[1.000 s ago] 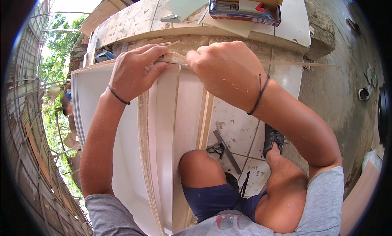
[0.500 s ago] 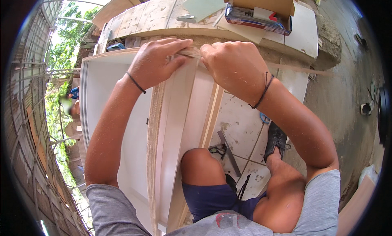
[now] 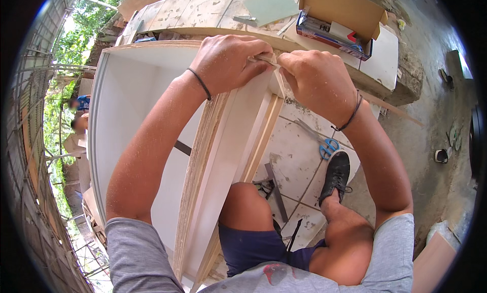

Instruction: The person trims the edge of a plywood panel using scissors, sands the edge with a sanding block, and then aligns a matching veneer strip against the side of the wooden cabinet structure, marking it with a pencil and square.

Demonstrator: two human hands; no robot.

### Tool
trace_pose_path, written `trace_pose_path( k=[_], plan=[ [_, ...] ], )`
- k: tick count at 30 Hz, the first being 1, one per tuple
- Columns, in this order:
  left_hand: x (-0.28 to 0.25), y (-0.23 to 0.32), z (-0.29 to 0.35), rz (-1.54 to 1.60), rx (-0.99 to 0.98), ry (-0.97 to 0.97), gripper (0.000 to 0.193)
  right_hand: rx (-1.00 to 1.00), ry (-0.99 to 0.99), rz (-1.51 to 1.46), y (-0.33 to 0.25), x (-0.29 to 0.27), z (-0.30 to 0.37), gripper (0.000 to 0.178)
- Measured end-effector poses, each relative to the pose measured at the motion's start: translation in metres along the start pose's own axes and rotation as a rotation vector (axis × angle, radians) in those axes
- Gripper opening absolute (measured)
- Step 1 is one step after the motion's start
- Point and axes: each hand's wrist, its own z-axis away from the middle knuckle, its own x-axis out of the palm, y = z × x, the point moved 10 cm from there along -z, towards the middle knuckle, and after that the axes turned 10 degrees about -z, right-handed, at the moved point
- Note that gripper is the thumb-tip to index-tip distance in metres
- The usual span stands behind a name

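A white-lined wooden cabinet with raw plywood edges lies in front of me. At its far corner my left hand is closed, thumb and fingers pinching a thin pale strip by the plywood end. My right hand sits just to the right, its fingers curled tightly on the strip's other side. Beyond my right wrist a thin wood-coloured strip sticks out; whether it is the same piece is hidden by the hand.
Past the cabinet runs a tiled ledge with an open cardboard box and a pale green sheet. Blue-handled scissors and a dark metal square lie on the floor tiles near my shoe. People are at far left.
Both hands have shifted slightly right in the picture along with the ledge and box. The scissors show more fully now. Both hands keep their grip at the cabinet's corner.
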Motion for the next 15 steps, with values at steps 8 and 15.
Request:
trace_pose_path(
  k=[8, 15],
  plan=[
    [-0.0012, 0.0024, -0.0056, -0.062, 0.000, -0.033, 0.026, -0.067, 0.048, -0.010, -0.0038, -0.0032, -0.0030, 0.014],
    [-0.0031, 0.0009, -0.0022, -0.046, -0.014, -0.024, 0.024, -0.175, 0.067, -0.067, -0.0052, -0.0065, -0.0067, 0.012]
  ],
)
